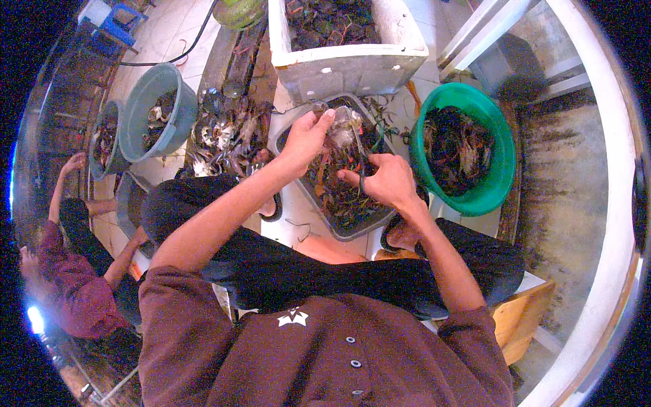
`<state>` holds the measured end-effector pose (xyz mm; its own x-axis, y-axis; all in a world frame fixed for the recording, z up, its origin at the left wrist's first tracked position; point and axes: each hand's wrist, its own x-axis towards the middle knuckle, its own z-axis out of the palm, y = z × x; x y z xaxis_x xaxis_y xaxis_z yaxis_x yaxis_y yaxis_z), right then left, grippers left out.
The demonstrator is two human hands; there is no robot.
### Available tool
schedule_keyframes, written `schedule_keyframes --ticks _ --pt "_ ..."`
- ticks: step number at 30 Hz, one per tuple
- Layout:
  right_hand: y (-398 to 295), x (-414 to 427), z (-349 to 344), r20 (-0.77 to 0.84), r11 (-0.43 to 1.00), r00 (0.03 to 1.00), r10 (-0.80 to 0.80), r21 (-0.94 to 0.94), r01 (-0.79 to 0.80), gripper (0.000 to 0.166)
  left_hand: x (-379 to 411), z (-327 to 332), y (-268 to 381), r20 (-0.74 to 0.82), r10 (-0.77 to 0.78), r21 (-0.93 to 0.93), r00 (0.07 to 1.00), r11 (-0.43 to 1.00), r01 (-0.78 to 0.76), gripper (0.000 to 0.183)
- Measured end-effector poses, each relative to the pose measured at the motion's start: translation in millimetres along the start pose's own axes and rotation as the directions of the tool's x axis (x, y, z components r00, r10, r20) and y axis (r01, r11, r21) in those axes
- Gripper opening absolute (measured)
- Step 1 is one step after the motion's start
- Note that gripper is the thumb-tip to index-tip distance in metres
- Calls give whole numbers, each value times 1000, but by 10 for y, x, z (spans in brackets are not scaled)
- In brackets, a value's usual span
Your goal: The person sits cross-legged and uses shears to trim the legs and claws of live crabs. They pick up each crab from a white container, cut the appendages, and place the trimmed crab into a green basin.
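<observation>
My left hand grips a crab with a pale underside, above a grey plastic tub. Scissors with dark handles are in my right hand, its thumb and fingers at the handles and the blades up against the crab's right side. Whether the blades touch the shell is too blurred to tell. Below both hands, the tub holds dark crabs or crab pieces with strands of greenery and orange bits.
A white foam box of dark crabs stands beyond the tub. To the right is a green basin of crabs; to the left, a crab pile and grey-blue buckets. Another person sits at far left.
</observation>
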<state>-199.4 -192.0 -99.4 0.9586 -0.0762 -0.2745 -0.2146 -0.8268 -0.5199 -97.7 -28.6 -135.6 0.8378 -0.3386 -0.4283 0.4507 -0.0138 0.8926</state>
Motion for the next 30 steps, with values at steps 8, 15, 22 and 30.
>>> schedule_keyframes --ticks 8,15,22,30 --pt "142 56 284 -18 980 1000 -3 200 6 61 38 -38 1 -129 -55 107 990 992 69 34" --pt "-23 26 31 64 996 994 85 -11 -84 76 -31 2 73 -3 50 209 999 977 -48 33" --pt "86 56 76 194 977 975 108 162 -140 76 -26 -9 -124 169 148 328 974 924 -197 34" --pt "47 94 32 270 942 959 87 291 -168 60 73 -134 -182 -19 -88 190 996 978 90 39"
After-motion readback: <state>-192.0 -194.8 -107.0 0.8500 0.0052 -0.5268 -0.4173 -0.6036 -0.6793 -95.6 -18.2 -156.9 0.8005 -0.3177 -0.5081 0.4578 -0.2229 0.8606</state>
